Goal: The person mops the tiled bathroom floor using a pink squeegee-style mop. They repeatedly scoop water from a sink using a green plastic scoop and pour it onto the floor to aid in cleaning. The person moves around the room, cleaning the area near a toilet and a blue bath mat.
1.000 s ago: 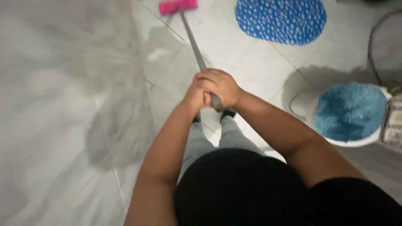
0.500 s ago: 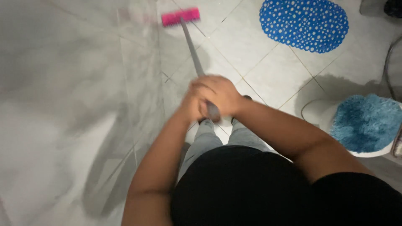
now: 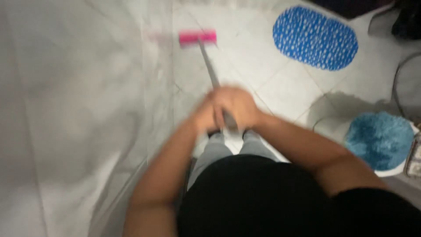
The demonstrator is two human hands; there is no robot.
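A long-handled floor brush has a pink head (image 3: 198,37) resting on the pale tiled floor by the foot of a grey marbled wall, and a grey handle (image 3: 210,68) running back toward me. My left hand (image 3: 205,113) and my right hand (image 3: 239,107) are both closed around the handle's upper end, pressed together in front of my body. The picture is blurred by motion, so the fingers are not sharp.
A grey marbled wall (image 3: 79,114) fills the left side. A blue oval dotted mat (image 3: 315,37) lies on the tiles at the upper right. A toilet with a fluffy blue lid cover (image 3: 379,139) stands at the right. My legs are below the hands.
The pink brush head has slid nearer to me along the wall's foot, and my clasped hands sit lower in view. The view has shifted, so mat and toilet appear further right and lower.
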